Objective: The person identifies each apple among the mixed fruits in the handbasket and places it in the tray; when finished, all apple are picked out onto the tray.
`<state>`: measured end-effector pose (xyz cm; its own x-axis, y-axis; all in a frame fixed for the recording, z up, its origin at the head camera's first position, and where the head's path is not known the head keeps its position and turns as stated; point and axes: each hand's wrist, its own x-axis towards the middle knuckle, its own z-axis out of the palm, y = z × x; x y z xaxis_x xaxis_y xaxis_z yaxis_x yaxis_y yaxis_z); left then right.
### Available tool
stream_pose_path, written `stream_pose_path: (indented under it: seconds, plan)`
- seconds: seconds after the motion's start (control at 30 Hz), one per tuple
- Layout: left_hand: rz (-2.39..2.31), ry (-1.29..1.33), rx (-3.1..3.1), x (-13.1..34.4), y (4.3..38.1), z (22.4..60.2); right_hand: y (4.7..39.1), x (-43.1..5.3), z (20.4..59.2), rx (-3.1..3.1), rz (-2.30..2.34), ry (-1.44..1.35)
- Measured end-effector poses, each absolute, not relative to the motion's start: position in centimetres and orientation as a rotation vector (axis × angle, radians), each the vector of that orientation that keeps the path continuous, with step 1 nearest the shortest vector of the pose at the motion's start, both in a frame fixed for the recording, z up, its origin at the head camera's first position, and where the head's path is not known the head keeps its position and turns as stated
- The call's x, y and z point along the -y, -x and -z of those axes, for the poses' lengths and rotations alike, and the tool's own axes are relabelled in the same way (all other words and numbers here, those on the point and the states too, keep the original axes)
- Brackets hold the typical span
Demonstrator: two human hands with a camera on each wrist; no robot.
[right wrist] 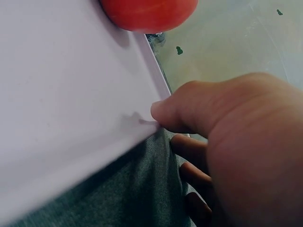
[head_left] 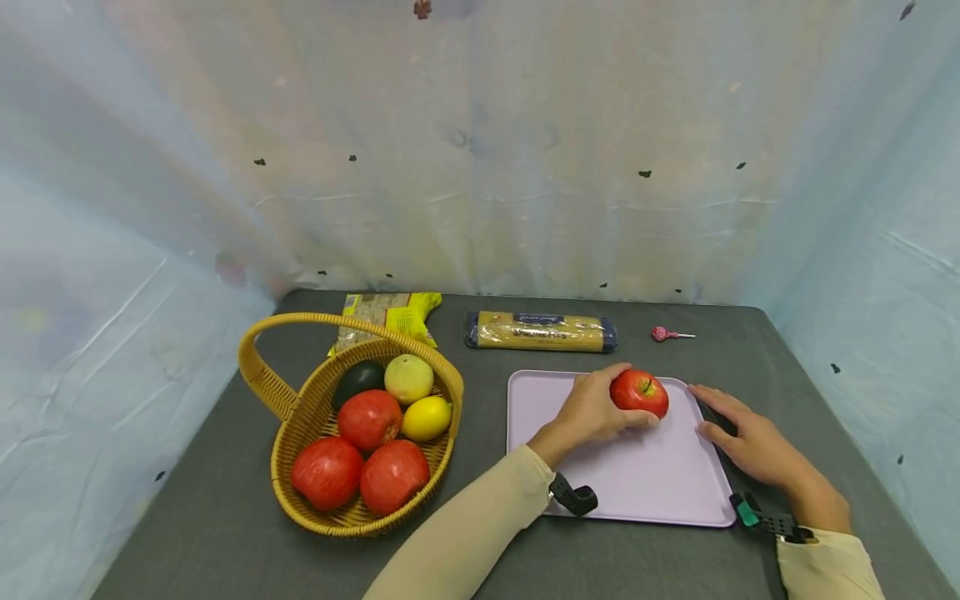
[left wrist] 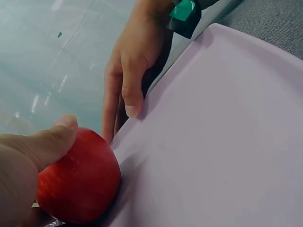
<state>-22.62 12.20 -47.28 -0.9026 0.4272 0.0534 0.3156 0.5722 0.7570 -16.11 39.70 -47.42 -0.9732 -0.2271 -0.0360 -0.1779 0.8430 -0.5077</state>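
My left hand (head_left: 594, 408) holds a red apple (head_left: 642, 393) at the upper right part of a pale lilac tray (head_left: 645, 475). In the left wrist view the thumb lies along the apple's upper side, and its other fingers are mostly hidden. My right hand (head_left: 761, 446) is at the tray's right edge. In the right wrist view its thumb touches the tray rim, while the other fingers extend outside the edge, loosely bent.
A wicker basket (head_left: 279, 479) on the left holds pomegranates (head_left: 393, 477), a lemon (head_left: 427, 418), a pale green fruit (head_left: 408, 379) and a dark green one (head_left: 358, 382). Behind stand a yellow bag (head_left: 390, 317), a spaghetti pack (head_left: 540, 332) and a lollipop (head_left: 660, 334).
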Motion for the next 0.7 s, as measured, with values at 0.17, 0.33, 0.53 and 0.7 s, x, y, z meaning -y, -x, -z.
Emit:
stream_pose_path:
  seconds: [0.17,0.33,0.53,0.7]
  plan:
    - [-1.205,-0.605,-2.688,-11.9,22.5,46.9,16.3,-39.6,47.4,-2.922,0.788,0.336]
    - [-1.216,-0.645,-2.727,-11.1,21.7,44.6,16.5,-39.4,47.3,-2.911,0.808,0.353]
    - [-1.258,-0.961,-2.633,-9.6,18.2,39.9,16.6,-39.6,47.3,-2.938,0.821,0.372]
    - [-1.174,-1.248,-2.496,-7.5,14.8,37.4,16.3,-40.0,47.5,-2.944,0.817,0.356]
